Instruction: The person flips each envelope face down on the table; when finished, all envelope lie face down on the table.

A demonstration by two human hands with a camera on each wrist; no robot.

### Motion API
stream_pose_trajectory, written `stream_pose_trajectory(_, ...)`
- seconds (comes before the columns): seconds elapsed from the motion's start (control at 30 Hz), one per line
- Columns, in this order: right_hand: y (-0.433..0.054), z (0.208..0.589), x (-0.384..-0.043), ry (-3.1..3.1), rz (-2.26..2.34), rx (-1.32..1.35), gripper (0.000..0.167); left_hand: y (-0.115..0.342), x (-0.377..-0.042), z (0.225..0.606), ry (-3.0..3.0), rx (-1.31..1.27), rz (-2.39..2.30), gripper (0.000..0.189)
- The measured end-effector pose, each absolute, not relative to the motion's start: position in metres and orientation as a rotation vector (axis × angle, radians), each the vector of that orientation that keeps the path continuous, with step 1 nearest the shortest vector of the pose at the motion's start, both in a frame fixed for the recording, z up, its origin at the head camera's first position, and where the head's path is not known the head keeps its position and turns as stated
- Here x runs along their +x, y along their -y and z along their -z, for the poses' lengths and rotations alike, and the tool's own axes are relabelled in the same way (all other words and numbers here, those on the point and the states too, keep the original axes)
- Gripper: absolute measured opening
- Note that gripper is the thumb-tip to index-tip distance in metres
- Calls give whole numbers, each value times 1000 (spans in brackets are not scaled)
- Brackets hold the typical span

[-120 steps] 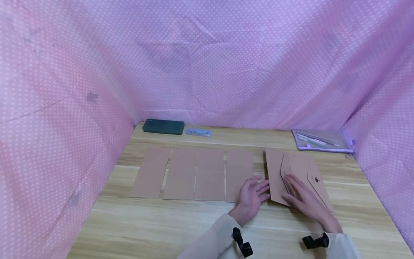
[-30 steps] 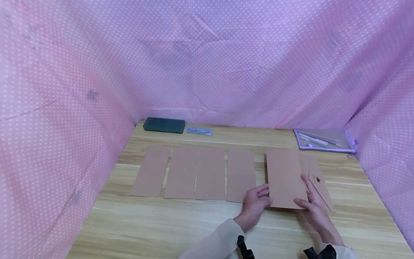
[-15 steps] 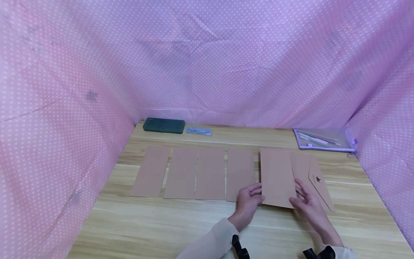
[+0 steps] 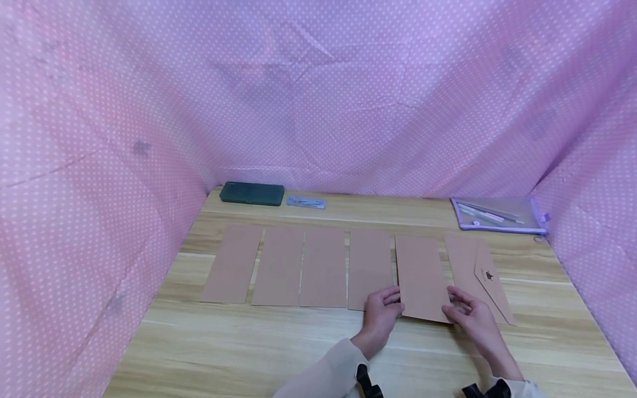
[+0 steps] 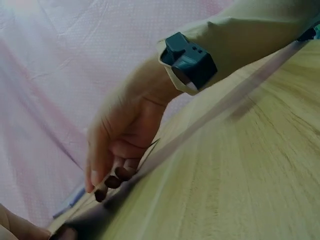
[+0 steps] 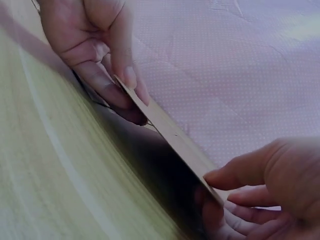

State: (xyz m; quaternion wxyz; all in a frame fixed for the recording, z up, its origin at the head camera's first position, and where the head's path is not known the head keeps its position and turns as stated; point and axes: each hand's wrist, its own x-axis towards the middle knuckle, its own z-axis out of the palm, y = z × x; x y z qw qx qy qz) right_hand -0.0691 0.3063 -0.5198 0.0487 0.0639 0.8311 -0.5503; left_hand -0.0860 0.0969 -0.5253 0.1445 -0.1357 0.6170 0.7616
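Observation:
A plain brown kraft envelope [image 4: 422,276] lies flat side up, close over the table in the head view. My left hand [image 4: 382,316] pinches its left edge near the lower corner, thumb on top and fingers below. On the opposite edge my right hand [image 4: 475,320] pinches it the same way. The right wrist view shows the envelope [image 6: 175,137] edge-on between both hands, with a dark shadow under it. To its right lies another envelope [image 4: 463,257], its pointed flap and small crown print facing up.
Several brown envelopes [image 4: 323,268] lie in a row, plain side up, left of my hands. At the back are a dark green case [image 4: 252,193], a small blue pack [image 4: 306,202] and a purple-edged zip pouch [image 4: 497,214] holding pens. Pink dotted cloth [image 4: 318,110] walls the table.
Earlier, a flap side faced up under my right hand; the envelope has since been turned plain side up. Both hands have moved it left, off the crown-printed envelope and beside the row.

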Motion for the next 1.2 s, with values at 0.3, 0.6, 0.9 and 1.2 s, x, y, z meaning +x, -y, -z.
stream_pose_trajectory(0.3,-304,513,-68,-2689,1414,222,62,-93,-83,511,-1567,-252,-2241,69)
stream_pose_trajectory(0.6,-303,511,-68,-2690,1405,221,64,-93,-77,495,-1476,-93,-2216,85)
stream_pose_trajectory(0.9,-300,511,-68,-2688,1424,185,65,-93,-77,489,-1488,-59,-2183,85)
stream_pose_trajectory(1.2,-297,509,-66,-2690,1517,112,62,-89,-79,489,-1519,-44,-2122,84)
